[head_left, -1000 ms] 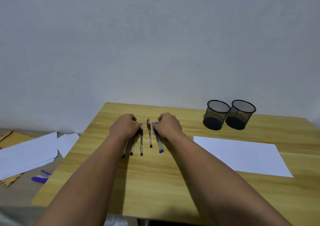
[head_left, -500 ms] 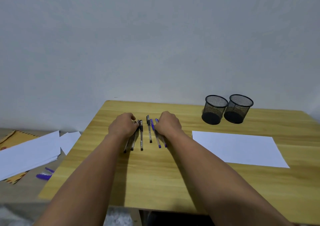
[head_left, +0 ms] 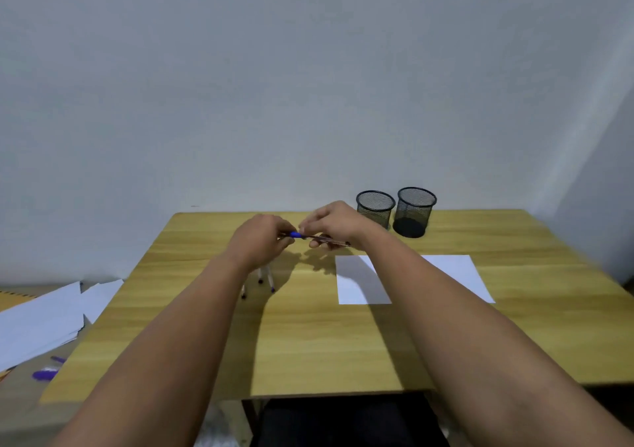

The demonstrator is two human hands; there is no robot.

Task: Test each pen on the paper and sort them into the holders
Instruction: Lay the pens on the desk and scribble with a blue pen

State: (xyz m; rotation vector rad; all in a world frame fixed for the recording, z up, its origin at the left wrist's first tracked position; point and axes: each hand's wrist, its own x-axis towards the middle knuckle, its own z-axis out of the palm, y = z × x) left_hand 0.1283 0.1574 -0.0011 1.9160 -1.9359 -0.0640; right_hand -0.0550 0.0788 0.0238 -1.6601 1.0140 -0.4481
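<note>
Both hands are up above the light wooden surface (head_left: 308, 336), sharing one slim pen with a blue cap (head_left: 314, 237) held roughly level between them. The left hand (head_left: 259, 244) has its grip pinched on the blue-capped end, fingers curled in tight around it. The right hand (head_left: 334, 227) has its grip closed on the barrel, thumb underneath and fingers on top, and the far tip of the pen pokes out just past it to the right. It's a bit blurry there, so I can't tell if the cap is on or partly off.

Right under the left wrist you can see the ends of the other pens (head_left: 262, 280) lying on the surface, only three tips showing, the rest hidden by the arm.

The white sheet of paper (head_left: 449, 271) lies flat to the right of the hands, partly covered by the right forearm. The two black mesh cylinder holders (head_left: 394, 211) stand side by side at the back edge, just behind the right hand, nearly touching each other.

Off the surface on the left there's a loose pile of white sheets (head_left: 44, 323) with some small purple bits (head_left: 44, 374) next to it.
</note>
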